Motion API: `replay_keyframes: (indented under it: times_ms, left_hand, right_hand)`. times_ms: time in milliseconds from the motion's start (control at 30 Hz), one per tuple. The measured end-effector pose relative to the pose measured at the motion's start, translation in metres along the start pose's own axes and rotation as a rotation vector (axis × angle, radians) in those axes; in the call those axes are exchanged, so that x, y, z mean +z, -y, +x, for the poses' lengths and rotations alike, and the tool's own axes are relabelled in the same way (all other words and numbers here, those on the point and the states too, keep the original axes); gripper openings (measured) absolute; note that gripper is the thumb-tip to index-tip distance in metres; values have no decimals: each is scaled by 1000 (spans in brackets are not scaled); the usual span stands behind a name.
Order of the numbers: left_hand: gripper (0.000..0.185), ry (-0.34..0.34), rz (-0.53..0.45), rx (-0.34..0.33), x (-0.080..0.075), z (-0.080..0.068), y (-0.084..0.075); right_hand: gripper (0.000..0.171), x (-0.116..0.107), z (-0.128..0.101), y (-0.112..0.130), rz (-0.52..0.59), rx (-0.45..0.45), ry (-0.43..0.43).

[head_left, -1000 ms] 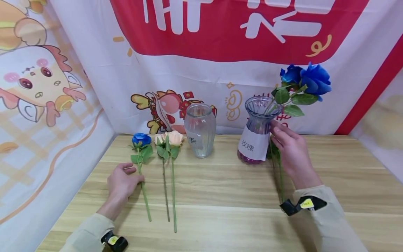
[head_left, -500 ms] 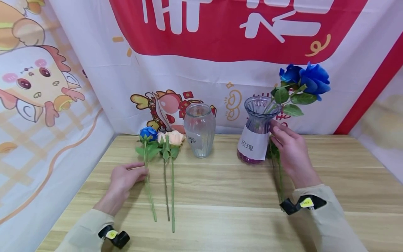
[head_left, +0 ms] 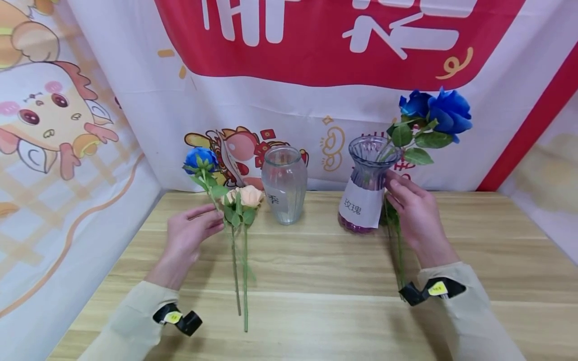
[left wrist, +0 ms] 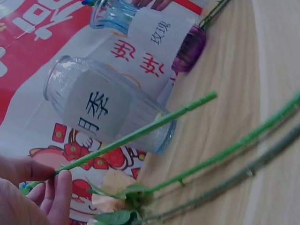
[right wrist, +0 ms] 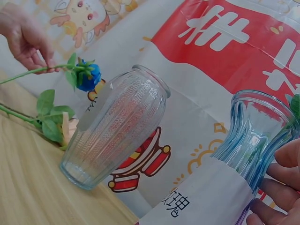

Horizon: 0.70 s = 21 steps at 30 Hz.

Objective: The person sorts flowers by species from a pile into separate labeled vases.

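Note:
My left hand [head_left: 191,230] pinches the green stem of a blue rose [head_left: 200,160] between thumb and fingers, raised above the table. In the left wrist view the stem [left wrist: 140,132] slants up across a clear glass vase [left wrist: 101,101]. My right hand [head_left: 417,220] holds the right side of a bluish glass vase [head_left: 372,173] with a purple base and a white paper label, its fingers against the glass. Blue roses [head_left: 449,113] lean out over that vase's right rim. The clear vase, also labelled, stands upright between the hands.
Pale peach roses [head_left: 250,196] lie on the wooden table [head_left: 316,311] beside my left hand, stems toward me. Green stems [head_left: 399,250] lie right of the bluish vase, partly hidden by my right hand. A printed cloth [head_left: 311,115] hangs behind.
My left hand has lifted the blue rose off the table, moving up and slightly right, and its stem now tilts. The right hand stays at the bluish vase.

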<state>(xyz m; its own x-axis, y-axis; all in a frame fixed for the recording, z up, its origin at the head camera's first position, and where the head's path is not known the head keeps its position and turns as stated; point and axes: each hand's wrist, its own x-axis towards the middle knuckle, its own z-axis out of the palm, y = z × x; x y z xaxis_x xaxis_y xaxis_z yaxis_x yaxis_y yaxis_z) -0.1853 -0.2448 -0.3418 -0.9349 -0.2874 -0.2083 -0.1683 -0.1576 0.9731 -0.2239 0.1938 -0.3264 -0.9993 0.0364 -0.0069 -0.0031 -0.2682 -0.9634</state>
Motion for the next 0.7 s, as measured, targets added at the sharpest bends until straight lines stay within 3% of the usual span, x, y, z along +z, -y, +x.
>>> replay_keyframes:
  times_ms: [300, 600, 700]
  left_hand:
    - [19, -80, -221, 68, 41, -2, -10]
    - [20, -153, -385, 200, 88, -1, -25]
    - [21, -160, -431, 214, 101, -2, -29]
  right_hand:
    - [64, 0, -1, 1, 2, -11, 3]
    - [63, 0, 0, 1, 13, -7, -1]
    - [62, 0, 0, 0, 2, 0, -8]
